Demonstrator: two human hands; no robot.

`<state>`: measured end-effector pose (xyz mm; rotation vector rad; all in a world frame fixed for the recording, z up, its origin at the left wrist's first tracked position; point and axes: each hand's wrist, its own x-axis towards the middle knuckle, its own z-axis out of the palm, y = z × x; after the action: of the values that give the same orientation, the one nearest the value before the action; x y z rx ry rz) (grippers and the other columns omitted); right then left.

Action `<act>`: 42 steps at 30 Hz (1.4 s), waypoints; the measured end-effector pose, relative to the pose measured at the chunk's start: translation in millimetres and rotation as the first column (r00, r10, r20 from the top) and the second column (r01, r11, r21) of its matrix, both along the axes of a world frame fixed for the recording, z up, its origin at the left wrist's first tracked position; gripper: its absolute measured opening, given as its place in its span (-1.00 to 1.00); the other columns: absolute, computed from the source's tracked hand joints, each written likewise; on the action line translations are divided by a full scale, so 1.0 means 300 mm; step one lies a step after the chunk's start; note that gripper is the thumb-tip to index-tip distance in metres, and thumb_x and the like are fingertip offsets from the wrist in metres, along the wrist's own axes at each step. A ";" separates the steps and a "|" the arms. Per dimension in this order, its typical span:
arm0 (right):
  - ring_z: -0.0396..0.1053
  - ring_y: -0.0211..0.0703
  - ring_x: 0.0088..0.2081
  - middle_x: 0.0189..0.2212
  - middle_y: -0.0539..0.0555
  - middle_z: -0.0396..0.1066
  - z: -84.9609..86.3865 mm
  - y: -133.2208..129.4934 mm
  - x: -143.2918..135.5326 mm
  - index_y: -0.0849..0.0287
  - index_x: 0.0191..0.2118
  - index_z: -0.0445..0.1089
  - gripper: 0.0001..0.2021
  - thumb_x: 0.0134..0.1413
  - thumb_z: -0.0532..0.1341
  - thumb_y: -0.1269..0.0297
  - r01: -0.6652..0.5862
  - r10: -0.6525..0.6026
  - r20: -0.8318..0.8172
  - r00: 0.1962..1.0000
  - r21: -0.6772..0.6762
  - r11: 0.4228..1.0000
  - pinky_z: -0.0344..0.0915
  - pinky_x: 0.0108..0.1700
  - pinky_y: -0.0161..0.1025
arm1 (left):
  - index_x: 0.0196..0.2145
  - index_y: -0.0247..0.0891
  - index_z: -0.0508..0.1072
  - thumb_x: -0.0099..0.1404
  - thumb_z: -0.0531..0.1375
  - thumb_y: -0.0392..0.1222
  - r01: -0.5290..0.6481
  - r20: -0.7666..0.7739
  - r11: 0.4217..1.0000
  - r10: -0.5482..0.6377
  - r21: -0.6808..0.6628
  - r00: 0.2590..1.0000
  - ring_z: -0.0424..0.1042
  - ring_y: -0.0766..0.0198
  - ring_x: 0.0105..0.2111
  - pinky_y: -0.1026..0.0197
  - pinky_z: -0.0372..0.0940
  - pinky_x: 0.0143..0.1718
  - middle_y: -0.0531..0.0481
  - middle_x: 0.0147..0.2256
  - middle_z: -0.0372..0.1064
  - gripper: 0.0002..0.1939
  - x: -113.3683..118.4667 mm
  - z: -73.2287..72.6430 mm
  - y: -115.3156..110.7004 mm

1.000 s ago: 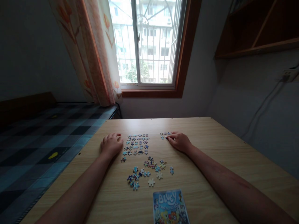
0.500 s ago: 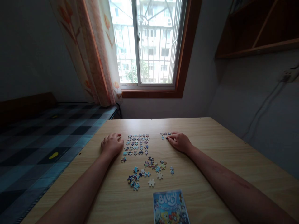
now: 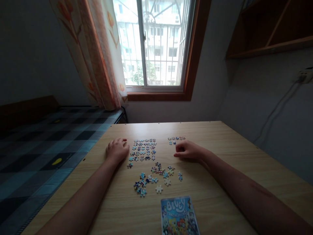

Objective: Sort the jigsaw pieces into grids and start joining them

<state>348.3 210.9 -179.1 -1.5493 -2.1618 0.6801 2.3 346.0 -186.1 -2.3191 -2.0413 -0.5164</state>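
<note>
Left fingers: The left hand is being rested palm down, fingers loosely bent; nothing held is showing, the underside being hidden.
Right fingers: On the right hand, thumb and forefinger are being held slightly parted, nothing visible between.
Puzzle block: Pieces are being displayed just right of the left fingers, probably spaced so each shows.
Small group: Pieces are lying just beyond the right fingers, seemingly separated from the block.
Counts: Five block rows, two small-group rows and one BLUEY cover, nearer the wearer than either hand's fingers, are showing; overlapping loose pieces cannot be counted.
</note>
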 end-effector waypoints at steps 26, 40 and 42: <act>0.42 -0.20 -0.33 -0.29 0.04 0.55 -0.021 0.030 0.131 0.05 -0.20 0.58 -0.79 0.17 0.20 0.20 0.281 -0.345 0.303 0.888 0.237 0.930 0.16 -0.32 -0.33 | -0.03 -0.16 0.49 0.27 0.05 -0.05 0.006 -0.026 1.000 -0.006 -0.019 1.000 0.29 -0.04 0.10 0.00 0.14 0.15 -0.12 0.10 0.37 -0.61 0.002 0.005 -0.004; 0.44 -0.23 -0.32 -0.31 0.00 0.55 -0.066 0.041 0.132 0.00 -0.18 0.60 -0.78 0.17 0.21 0.14 0.230 -0.303 0.221 0.927 0.302 0.925 0.24 -0.27 -0.34 | -0.03 -0.14 0.50 0.26 0.05 -0.05 0.007 -0.028 1.000 -0.007 -0.015 1.000 0.30 -0.04 0.08 -0.02 0.17 0.12 -0.11 0.09 0.37 -0.61 0.004 0.006 -0.009; 0.45 -0.21 -0.27 -0.24 0.01 0.56 -0.080 0.046 0.119 -0.01 -0.15 0.60 -0.76 0.21 0.19 0.13 0.260 -0.338 0.221 0.915 0.319 0.911 0.26 -0.24 -0.33 | -0.03 -0.15 0.50 0.26 0.06 -0.04 0.008 -0.025 1.000 -0.008 -0.011 1.000 0.30 -0.04 0.08 -0.02 0.17 0.12 -0.12 0.09 0.37 -0.61 0.003 0.002 -0.005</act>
<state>384.1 224.8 -203.1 -1.8439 -2.0208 0.0519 3.2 344.4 -185.4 -2.3288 -2.0295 -0.4746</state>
